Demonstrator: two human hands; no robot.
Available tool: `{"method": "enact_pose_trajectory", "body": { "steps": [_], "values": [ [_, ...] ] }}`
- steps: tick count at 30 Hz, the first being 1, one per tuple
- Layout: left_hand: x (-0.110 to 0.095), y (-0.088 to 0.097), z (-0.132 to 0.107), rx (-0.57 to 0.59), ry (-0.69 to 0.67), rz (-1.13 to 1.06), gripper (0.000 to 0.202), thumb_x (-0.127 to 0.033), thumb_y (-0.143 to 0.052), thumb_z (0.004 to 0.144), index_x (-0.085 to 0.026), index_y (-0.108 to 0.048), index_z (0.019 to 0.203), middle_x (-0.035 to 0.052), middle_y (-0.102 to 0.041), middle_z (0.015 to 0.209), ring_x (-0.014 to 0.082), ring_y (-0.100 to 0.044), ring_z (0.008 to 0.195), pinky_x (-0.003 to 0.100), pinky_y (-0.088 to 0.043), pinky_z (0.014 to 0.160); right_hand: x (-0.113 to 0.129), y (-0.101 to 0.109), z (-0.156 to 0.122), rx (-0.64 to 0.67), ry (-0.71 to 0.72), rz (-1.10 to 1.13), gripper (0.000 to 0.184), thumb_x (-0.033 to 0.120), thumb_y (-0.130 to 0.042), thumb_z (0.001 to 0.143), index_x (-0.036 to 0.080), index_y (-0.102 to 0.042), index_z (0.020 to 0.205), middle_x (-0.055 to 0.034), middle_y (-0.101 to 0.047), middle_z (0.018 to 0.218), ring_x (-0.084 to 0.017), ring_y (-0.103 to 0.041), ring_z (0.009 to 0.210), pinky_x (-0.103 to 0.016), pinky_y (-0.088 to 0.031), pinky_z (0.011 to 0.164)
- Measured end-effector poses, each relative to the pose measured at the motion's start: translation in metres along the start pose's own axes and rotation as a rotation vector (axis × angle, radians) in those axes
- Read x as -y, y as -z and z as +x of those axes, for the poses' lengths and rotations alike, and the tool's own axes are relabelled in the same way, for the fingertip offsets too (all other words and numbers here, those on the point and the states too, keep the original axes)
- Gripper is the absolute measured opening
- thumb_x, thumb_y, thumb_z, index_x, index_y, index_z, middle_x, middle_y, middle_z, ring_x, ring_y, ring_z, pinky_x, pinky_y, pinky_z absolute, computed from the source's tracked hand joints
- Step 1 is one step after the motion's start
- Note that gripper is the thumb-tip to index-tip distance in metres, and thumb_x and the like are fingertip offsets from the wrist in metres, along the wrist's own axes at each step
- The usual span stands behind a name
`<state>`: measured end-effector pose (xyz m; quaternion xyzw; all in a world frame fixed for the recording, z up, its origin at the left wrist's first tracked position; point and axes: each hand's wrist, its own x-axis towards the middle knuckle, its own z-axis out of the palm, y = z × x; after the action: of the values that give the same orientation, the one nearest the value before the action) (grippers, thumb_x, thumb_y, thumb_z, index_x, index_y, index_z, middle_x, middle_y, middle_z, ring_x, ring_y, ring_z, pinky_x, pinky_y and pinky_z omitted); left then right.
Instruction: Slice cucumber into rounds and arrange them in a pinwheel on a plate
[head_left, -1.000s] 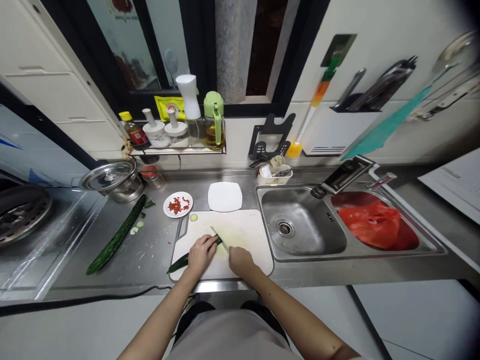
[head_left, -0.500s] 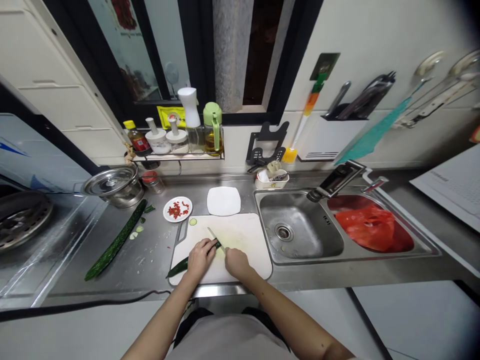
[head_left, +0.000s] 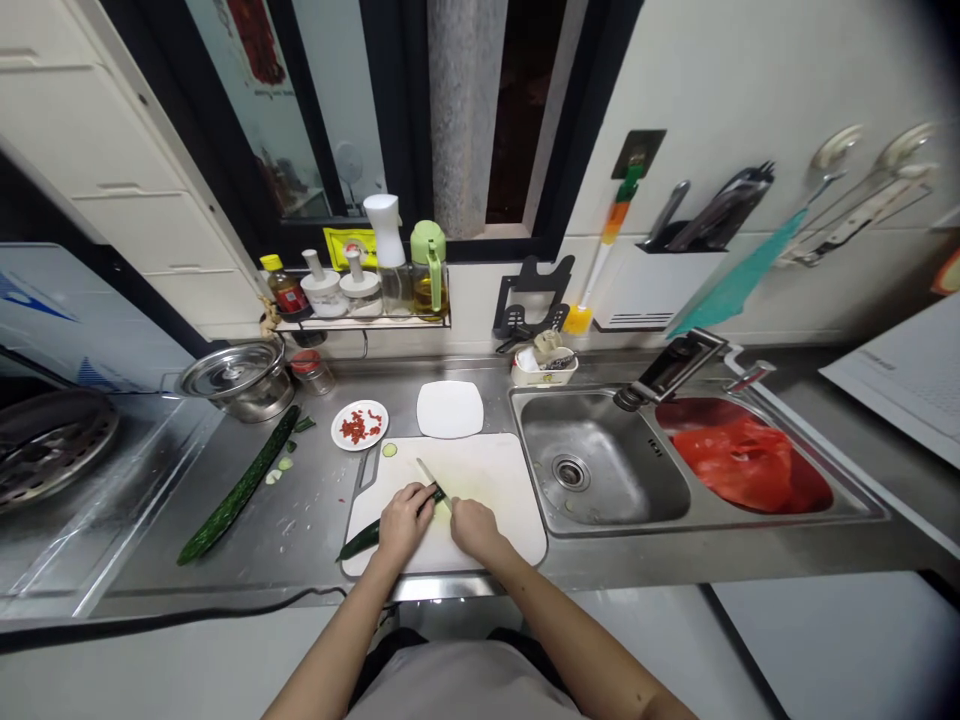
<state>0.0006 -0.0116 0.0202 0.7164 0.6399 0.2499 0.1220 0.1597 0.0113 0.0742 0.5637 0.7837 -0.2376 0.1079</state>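
My left hand point(head_left: 403, 520) is closed over a dark green cucumber point(head_left: 360, 541) and presses it to the white cutting board point(head_left: 491, 460). The cucumber lies slantwise, its middle covered by my fingers. My right hand point(head_left: 474, 528) grips a knife point(head_left: 430, 475), whose blade stands against the cucumber's right end just beside my left fingertips. Its handle is hidden in my fist. A round cucumber slice point(head_left: 389, 450) lies at the board's upper left corner. Behind the board sit a white square plate point(head_left: 450, 410) and a small plate point(head_left: 337, 432) with red pieces.
Another cucumber point(head_left: 240, 490) lies on the steel counter to the left, near scraps point(head_left: 285, 463) and a lidded pot point(head_left: 255, 390). On the right is a sink point(head_left: 607, 490) with a faucet point(head_left: 667, 370) and a red plastic bag point(head_left: 739, 465). A bottle shelf point(head_left: 367, 322) hangs behind.
The whole view has shifted slightly, so things appear a little lower. Both hands keep their hold on the cucumber and the knife, with hardly any movement on the board.
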Motion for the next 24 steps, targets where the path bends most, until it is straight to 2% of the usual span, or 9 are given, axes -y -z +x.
{"method": "enact_pose_trajectory", "body": {
  "steps": [13, 20, 24],
  "values": [
    [-0.001, 0.002, 0.002, -0.001, 0.006, -0.013, 0.03, -0.026, -0.049, 0.09, -0.026, -0.068, 0.113, 0.0055, -0.067, 0.105, 0.0195, -0.059, 0.098, 0.033, -0.049, 0.085, -0.02, -0.005, -0.03, 0.041, -0.051, 0.016, 0.032, 0.013, -0.038, 0.088, 0.012, -0.062, 0.108, -0.0146, -0.07, 0.103, -0.024, -0.066, 0.098, -0.032, -0.046, 0.078],
    [-0.002, 0.005, 0.005, 0.021, 0.054, -0.024, 0.03, -0.027, -0.051, 0.089, -0.026, -0.067, 0.113, 0.0054, -0.068, 0.103, 0.0203, -0.059, 0.099, 0.034, -0.047, 0.086, -0.032, 0.01, -0.031, -0.004, -0.026, 0.056, 0.03, 0.02, -0.038, 0.09, 0.016, -0.064, 0.105, -0.0127, -0.07, 0.103, -0.023, -0.066, 0.097, -0.03, -0.044, 0.076],
    [-0.005, 0.008, 0.007, 0.006, 0.116, -0.085, 0.031, -0.034, -0.05, 0.09, -0.023, -0.067, 0.114, 0.0066, -0.069, 0.105, 0.022, -0.06, 0.102, 0.036, -0.048, 0.089, -0.037, 0.022, -0.033, -0.066, -0.089, 0.003, 0.032, 0.023, -0.034, 0.094, 0.018, -0.063, 0.108, -0.0123, -0.071, 0.101, -0.023, -0.066, 0.096, -0.03, -0.043, 0.075]
  ]
}}
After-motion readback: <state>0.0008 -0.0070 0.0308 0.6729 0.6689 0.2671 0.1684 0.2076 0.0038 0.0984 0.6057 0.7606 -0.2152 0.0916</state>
